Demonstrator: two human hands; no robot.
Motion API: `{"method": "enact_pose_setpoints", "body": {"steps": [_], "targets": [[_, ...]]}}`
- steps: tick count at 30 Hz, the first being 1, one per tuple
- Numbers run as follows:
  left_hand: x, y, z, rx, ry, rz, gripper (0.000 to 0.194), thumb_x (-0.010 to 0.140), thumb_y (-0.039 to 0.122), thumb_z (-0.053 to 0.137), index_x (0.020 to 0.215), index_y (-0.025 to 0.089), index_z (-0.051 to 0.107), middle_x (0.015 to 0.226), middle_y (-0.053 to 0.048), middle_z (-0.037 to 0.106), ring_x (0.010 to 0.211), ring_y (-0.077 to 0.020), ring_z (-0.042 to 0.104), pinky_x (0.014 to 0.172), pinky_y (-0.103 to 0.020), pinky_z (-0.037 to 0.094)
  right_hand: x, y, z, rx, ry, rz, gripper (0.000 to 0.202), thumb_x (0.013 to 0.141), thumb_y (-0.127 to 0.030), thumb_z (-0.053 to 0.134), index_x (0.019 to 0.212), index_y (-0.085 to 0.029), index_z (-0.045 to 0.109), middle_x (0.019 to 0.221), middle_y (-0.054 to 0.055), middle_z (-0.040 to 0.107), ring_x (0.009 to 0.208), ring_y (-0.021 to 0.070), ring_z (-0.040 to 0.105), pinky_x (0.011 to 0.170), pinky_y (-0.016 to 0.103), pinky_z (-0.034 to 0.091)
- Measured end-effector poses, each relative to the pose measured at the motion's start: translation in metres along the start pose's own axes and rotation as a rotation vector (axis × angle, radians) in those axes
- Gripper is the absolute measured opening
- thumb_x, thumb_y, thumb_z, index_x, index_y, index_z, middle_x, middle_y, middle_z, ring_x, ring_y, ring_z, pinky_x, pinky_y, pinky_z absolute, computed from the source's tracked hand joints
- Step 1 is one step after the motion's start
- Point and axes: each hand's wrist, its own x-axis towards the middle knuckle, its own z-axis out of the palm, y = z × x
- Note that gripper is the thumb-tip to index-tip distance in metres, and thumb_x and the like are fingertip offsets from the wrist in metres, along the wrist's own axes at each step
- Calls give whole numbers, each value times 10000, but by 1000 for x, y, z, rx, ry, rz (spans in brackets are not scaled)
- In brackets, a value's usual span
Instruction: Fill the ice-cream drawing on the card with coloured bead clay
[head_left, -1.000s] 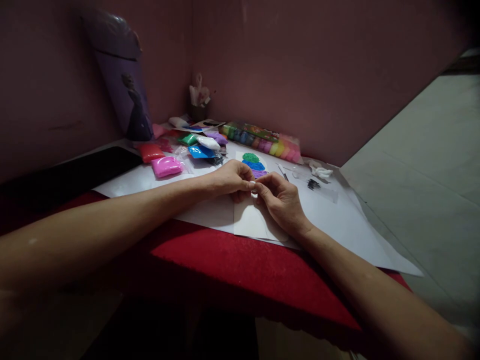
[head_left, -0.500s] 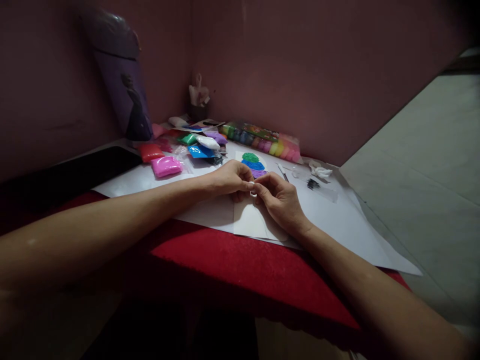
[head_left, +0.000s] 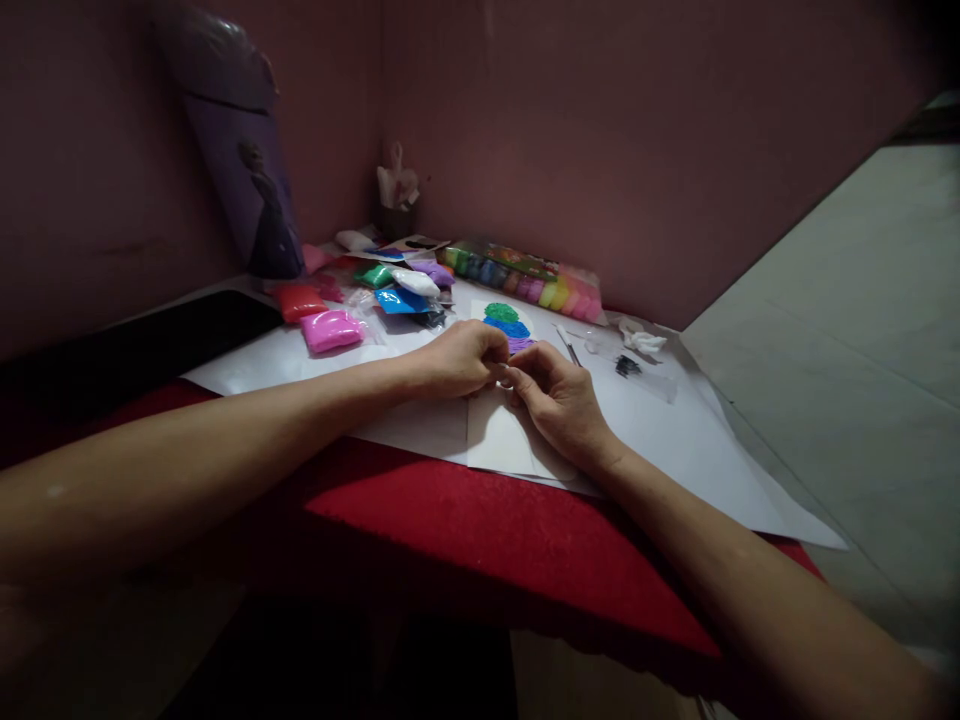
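Note:
Over a white card [head_left: 506, 440], my left hand [head_left: 466, 358] and my right hand [head_left: 559, 395] meet fingertip to fingertip. Both are closed in a pinch on a small white piece of clay [head_left: 505, 381], mostly hidden by the fingers. Just beyond them, the card's far part bears a clay picture [head_left: 506, 322] in green, blue and purple bands. A thin dark-and-white tool [head_left: 568, 345] lies to the right of the picture, close to my right hand.
Several clay packets, among them a pink packet [head_left: 332, 331] and a blue packet [head_left: 401, 302], lie at the left. Behind is a colourful clay pack [head_left: 525, 280]. Black bits [head_left: 627, 366] and a crumpled white wad [head_left: 642, 337] lie right. A dark flat object [head_left: 187, 335] sits far left.
The fingers of both hands have shifted slightly around the white clay, and less of it shows now. The left fingertips have curled in more. Everything else stays in place.

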Motion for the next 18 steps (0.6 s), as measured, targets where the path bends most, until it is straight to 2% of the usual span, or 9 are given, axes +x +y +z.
{"method": "enact_pose_setpoints", "body": {"steps": [7,18], "targets": [[-1,2,-3,59,-12,28,67,771,113,622,710,132,600,526,28,528,473,-71,471,467,-190,310,0,-1,0,-49,-5,-36,82,887,-267,572,842,-198,573,717,4,608,641,133,524,619,299,422],[-1,1,-2,10,-37,-25,69,797,141,608,733,136,585,521,32,516,461,-79,476,455,-196,329,0,-1,0,-41,0,-31,97,886,-275,581,839,-191,576,708,3,607,628,130,517,614,292,415]]}}
